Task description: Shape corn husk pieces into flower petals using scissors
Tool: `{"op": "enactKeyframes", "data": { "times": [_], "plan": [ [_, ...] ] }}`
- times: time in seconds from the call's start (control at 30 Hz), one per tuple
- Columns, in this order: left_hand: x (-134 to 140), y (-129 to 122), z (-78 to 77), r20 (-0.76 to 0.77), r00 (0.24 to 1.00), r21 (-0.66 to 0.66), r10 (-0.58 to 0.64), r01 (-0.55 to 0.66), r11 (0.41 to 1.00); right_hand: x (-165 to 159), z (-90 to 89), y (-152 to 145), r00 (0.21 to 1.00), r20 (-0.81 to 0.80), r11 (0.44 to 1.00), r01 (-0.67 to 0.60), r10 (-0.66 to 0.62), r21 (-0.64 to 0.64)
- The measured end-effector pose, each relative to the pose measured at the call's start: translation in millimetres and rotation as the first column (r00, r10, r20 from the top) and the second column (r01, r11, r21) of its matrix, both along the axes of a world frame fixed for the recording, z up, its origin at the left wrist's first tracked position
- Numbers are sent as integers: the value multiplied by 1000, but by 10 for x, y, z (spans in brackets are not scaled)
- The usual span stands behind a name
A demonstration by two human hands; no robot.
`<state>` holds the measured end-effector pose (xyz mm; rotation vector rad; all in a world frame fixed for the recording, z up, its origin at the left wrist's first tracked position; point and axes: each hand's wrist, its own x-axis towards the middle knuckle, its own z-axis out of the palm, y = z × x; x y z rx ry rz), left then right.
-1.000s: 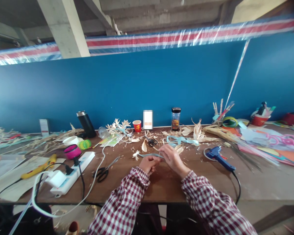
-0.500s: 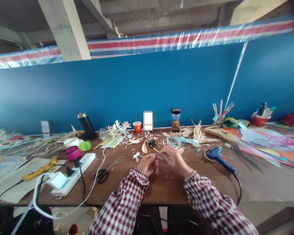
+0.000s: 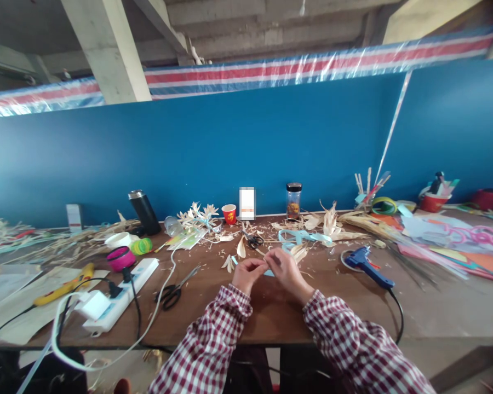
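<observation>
Over the middle of the brown table, my left hand [image 3: 247, 275] is closed in a pinch, its fingertips meeting those of my right hand. Just left of it a small pale flower [image 3: 229, 264] sticks out, its petals pointing down; the stem is hidden behind my left fingers. My right hand [image 3: 288, 273] is also pinched closed, and a light-blue strip [image 3: 269, 273] shows under its fingers. What lies exactly between the fingertips is too small to make out. Beyond the hands lie dry husk petals [image 3: 241, 247] and black-handled scissors [image 3: 253, 239].
Another pair of scissors [image 3: 171, 295] lies left of my hands, beside a white power strip [image 3: 125, 298] with trailing cables. A blue glue gun [image 3: 367, 267] rests at right. Behind stand a red paper cup [image 3: 229, 214], a jar [image 3: 293, 201] and a black flask [image 3: 144, 212].
My right hand has moved in to the left, so both hands' fingertips now meet. The pale flower has turned, its petals now tipped downward. The view has shifted slightly.
</observation>
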<state>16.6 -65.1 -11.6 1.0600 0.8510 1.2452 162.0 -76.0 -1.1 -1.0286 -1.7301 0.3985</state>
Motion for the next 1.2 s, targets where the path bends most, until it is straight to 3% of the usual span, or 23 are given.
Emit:
{"op": "enactKeyframes", "data": {
  "times": [0.1, 0.23, 0.4, 0.53, 0.7, 0.93, 1.1, 1.2],
  "plan": [
    [1, -37, 28, -101, 987, 190, 127, -106, 976, -36, -23, 12, 1000, -21, 999, -19, 18, -43],
    [-6, -69, 24, -255, 889, 570, 382, -181, 802, -36, -8, 22, 998, -31, 994, -57, 54, -93],
    [-22, -64, -30, -313, 819, 715, 482, -130, 687, -37, -25, 35, 996, -40, 986, -84, 79, -143],
    [-32, -67, -47, -301, 775, 756, 556, -162, 635, -57, -46, 38, 995, -36, 981, -102, 97, -167],
    [-15, -88, -36, -323, 761, 713, 563, -195, 674, -57, -50, 48, 998, -41, 986, -60, 55, -153],
    [-46, -12, -68, -350, 840, 395, 415, -269, 878, -6, -9, 41, 999, -23, 997, 26, -28, -70],
    [-42, 7, -80, -381, 862, 400, 334, -172, 900, 25, 25, 24, 998, 51, 999, 28, -30, 37],
    [-21, -10, -76, -408, 836, 492, 367, -137, 860, 42, 51, 9, 996, 86, 996, 23, -30, 84]
  ]
}}
